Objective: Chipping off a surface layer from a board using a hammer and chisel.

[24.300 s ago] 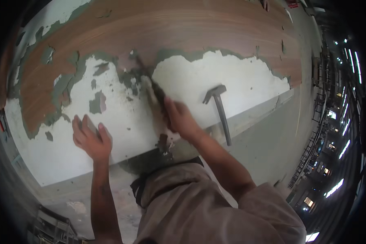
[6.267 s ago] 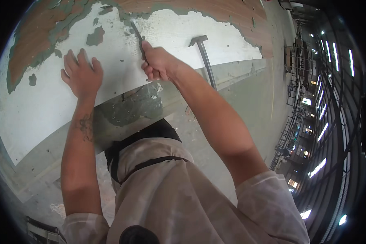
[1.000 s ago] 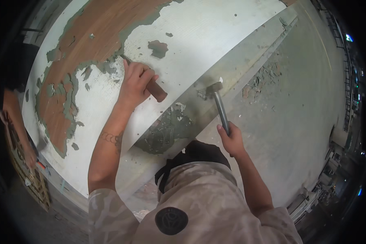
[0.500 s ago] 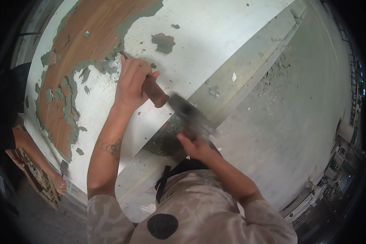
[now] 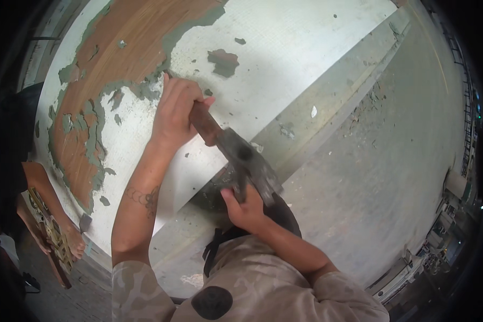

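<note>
Gripping the brown-handled tool (image 5: 205,122), your left hand (image 5: 173,110) is closed round it, while your right hand (image 5: 245,208) is wrapped round the grip of a hammer (image 5: 247,158). The hammer's head lies at the handle's near end, between your two hands; blur hides whether they touch. Best to meet that end squarely, line your swing up with the tool's length, and hold your left fingers clear of the struck end. A firm left wrist should stop the tool skidding. The handle looks reddish-brown, thick and blunt-ended, and slopes from your left hand toward your right; its working end is mostly hidden by your fingers. The hammer looks dark grey and smeared by blur. Beyond your left hand, a ragged grey-green layer (image 5: 198,21) borders a brown wood-grained layer (image 5: 129,32) on the white surface (image 5: 316,43).
</note>
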Demonstrator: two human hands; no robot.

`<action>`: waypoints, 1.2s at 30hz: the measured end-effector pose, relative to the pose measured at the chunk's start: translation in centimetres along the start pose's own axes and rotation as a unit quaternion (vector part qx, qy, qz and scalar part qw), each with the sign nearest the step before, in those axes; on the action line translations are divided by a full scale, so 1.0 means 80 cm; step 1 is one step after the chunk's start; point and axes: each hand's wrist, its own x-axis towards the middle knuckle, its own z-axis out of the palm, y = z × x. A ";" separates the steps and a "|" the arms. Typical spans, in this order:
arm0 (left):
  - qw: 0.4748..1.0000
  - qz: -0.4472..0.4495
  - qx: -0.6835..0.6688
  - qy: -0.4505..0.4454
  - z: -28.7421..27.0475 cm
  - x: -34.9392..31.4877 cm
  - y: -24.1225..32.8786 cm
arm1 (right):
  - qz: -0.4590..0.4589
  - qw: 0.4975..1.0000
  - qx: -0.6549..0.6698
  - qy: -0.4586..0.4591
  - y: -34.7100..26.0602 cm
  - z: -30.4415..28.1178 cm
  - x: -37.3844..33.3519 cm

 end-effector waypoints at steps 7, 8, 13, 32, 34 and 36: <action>0.996 0.043 0.053 -0.050 0.015 -0.002 -0.009 | 0.061 0.990 0.127 -0.027 0.029 -0.047 -0.039; 0.995 0.056 0.051 -0.062 0.013 0.002 -0.012 | 0.027 0.996 0.084 0.007 0.048 -0.049 -0.048; 0.971 0.149 0.040 -0.182 0.016 0.035 0.006 | 0.130 0.981 0.146 0.019 0.039 -0.061 -0.066; 0.964 0.217 0.041 -0.150 0.048 0.043 -0.022 | 0.078 0.799 0.572 0.167 -0.023 0.090 -0.055; 0.967 0.209 0.046 -0.135 0.047 0.042 -0.024 | 0.176 0.873 0.425 0.165 -0.028 0.103 -0.037; 0.965 0.216 0.056 -0.135 0.045 0.040 -0.029 | 0.248 0.881 0.393 0.092 -0.027 0.090 -0.036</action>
